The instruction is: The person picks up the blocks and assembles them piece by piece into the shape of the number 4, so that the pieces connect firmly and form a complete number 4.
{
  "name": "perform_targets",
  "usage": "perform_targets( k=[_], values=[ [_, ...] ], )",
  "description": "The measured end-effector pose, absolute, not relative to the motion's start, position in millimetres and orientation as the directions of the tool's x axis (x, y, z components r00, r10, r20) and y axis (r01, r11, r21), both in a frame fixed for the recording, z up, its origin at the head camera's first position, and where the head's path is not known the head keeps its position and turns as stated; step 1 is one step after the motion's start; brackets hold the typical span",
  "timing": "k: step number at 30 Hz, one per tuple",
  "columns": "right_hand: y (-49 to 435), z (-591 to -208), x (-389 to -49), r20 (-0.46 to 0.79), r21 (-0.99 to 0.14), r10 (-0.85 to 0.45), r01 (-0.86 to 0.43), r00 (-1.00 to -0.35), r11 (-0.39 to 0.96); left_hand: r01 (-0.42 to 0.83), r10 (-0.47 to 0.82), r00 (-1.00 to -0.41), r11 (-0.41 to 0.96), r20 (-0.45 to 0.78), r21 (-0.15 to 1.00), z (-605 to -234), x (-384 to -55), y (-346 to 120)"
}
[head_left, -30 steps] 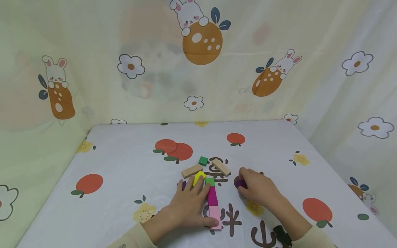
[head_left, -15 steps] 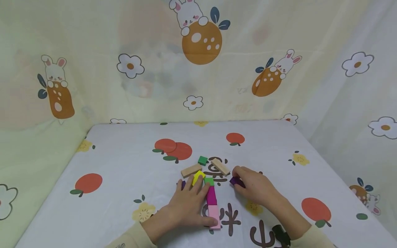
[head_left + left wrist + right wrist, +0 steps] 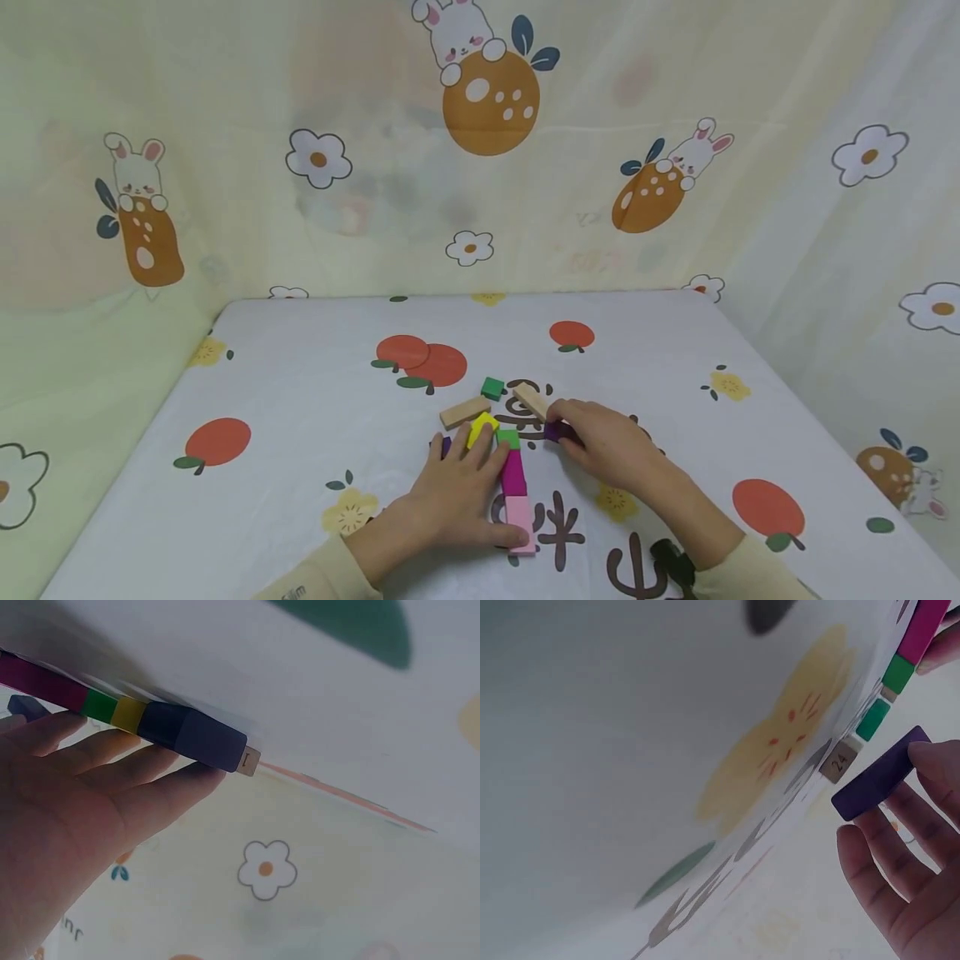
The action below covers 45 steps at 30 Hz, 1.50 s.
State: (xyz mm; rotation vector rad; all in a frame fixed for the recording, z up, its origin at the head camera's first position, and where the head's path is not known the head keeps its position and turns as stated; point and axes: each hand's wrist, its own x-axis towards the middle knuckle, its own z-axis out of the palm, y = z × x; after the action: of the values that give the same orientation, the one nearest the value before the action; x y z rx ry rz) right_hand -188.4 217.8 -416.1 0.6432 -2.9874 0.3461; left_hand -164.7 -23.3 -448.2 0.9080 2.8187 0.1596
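My left hand [image 3: 453, 496] lies with fingers spread over several toy blocks. Its thumb rests on the pink block [image 3: 519, 512]; fingertips touch the yellow block [image 3: 484, 422] and the light green block [image 3: 509, 438]. Between green and pink lies a magenta block [image 3: 513, 475]. A dark purple block [image 3: 446, 446] shows partly behind the left fingers. My right hand [image 3: 611, 442] pinches another purple block [image 3: 877, 780] between thumb and fingers, close to the right-hand plain wooden block [image 3: 529, 402]. The left wrist view shows the left fingertips along the row's magenta, green, yellow and dark blocks.
A second wooden block [image 3: 464, 412] lies left of the yellow one, and a dark green cube [image 3: 492, 388] sits behind. The printed white cloth [image 3: 300, 358] covers the table. A patterned curtain [image 3: 375, 233] hangs behind it. A black object [image 3: 672, 562] is at the right wrist.
My right hand has moved left with the purple block, from near the printed lettering to beside the right wooden block. The left hand has stayed in place.
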Motion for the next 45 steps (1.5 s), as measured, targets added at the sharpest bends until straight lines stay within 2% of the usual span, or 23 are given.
perform_targets(
  k=[12,24,45],
  values=[
    [203.7,-414.9,-193.7,0.117,-0.186,-0.434,-0.45,-0.893,0.874,0.567,0.586,-0.798,0.809,-0.142,0.155,-444.4,-162.8,-21.4],
    [188.2,-419.2,-199.7,0.047,-0.187,-0.471,-0.471,-0.881,0.862,0.568,0.587,-0.796,0.809,-0.145,0.151,-445.2,-162.5,-21.5],
    [184.2,-429.6,-201.2,0.05,-0.154,-0.523,-0.524,-0.851,0.838,0.562,0.584,-0.795,0.811,-0.164,0.16,-446.5,-164.2,-24.2]
  ],
)
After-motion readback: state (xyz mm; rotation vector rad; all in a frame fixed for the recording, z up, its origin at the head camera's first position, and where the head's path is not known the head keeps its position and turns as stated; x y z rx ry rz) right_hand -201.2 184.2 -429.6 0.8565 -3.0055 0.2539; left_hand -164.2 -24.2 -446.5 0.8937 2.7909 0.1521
